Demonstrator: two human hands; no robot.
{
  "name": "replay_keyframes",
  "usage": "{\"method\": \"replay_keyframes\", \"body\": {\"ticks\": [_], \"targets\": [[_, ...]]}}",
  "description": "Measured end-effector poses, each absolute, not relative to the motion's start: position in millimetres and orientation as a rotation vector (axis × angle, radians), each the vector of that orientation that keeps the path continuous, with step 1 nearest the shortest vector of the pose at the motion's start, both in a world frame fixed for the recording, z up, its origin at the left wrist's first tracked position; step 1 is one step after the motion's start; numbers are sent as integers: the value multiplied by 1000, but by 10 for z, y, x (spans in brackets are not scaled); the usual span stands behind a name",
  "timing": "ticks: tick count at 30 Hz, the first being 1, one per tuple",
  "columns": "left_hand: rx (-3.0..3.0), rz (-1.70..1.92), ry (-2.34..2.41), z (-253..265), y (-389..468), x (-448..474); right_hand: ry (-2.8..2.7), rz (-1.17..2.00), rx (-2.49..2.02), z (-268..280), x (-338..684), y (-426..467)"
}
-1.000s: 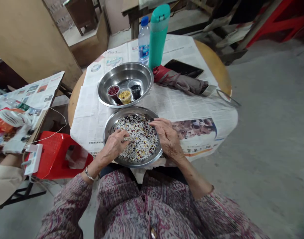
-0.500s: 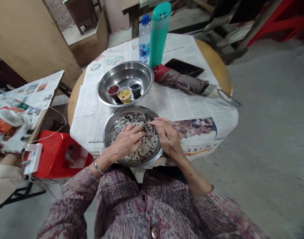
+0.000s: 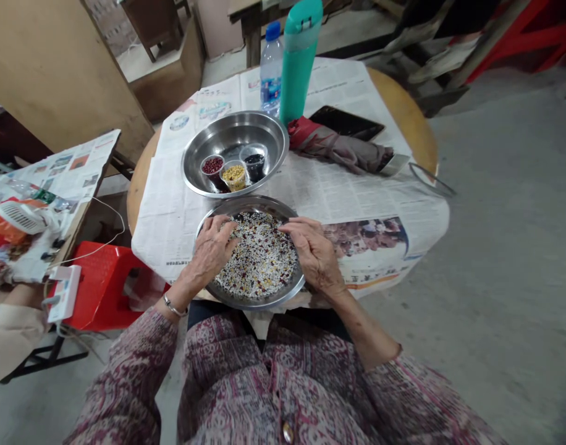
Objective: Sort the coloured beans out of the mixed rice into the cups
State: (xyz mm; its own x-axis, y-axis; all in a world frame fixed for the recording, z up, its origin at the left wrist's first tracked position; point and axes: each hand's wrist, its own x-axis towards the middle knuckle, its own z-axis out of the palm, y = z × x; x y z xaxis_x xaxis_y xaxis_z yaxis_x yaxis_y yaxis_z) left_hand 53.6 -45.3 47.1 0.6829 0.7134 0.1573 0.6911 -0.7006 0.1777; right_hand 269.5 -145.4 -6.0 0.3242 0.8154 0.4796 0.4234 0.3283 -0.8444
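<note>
A shallow steel basin (image 3: 259, 301) at the near edge of the round table holds a spread of white rice grains (image 3: 257, 259) mixed with dark, red and yellow beans. My left hand (image 3: 213, 244), with a bracelet at the wrist, lies over the basin's left side, fingers bent loosely and apart, nothing visible in them. At the right rim is my right hand (image 3: 314, 256), its fingers stretched inward over the grains; its palm side is hidden. Behind, a larger steel basin (image 3: 204, 142) contains three clear cups: red beans (image 3: 212, 165), yellow beans (image 3: 233, 175) and black beans (image 3: 254, 165).
Newspaper (image 3: 157, 216) covers the table. A water bottle (image 3: 270, 74), a green bottle (image 3: 301, 62), a folded umbrella (image 3: 338, 148) and a dark phone-like slab (image 3: 348, 123) stand or lie behind. A red stool (image 3: 102, 287) with a power strip (image 3: 65, 293) is left, near another person's arm.
My left hand has moved left from the middle of the grains to the basin's left side, uncovering them. The grains look more evenly spread. My right hand has hardly moved.
</note>
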Motion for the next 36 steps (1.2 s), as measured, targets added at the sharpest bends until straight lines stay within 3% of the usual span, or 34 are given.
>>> {"method": "replay_keyframes", "body": {"ticks": [6,16,27,36], "targets": [[2710,268,1190,398,-456,860,-1305,373,-1289,-66,2697,-1448],[2613,-9,623,546,-644,990,-1303,372,-1293,-66,2707,-1442],[2616,-125,532,709,-985,369,-1297,367,-1295,-65,2700,-1453],[2593,-162,716,657,-938,472,-1298,354,-1301,-83,2693,-1448]]}}
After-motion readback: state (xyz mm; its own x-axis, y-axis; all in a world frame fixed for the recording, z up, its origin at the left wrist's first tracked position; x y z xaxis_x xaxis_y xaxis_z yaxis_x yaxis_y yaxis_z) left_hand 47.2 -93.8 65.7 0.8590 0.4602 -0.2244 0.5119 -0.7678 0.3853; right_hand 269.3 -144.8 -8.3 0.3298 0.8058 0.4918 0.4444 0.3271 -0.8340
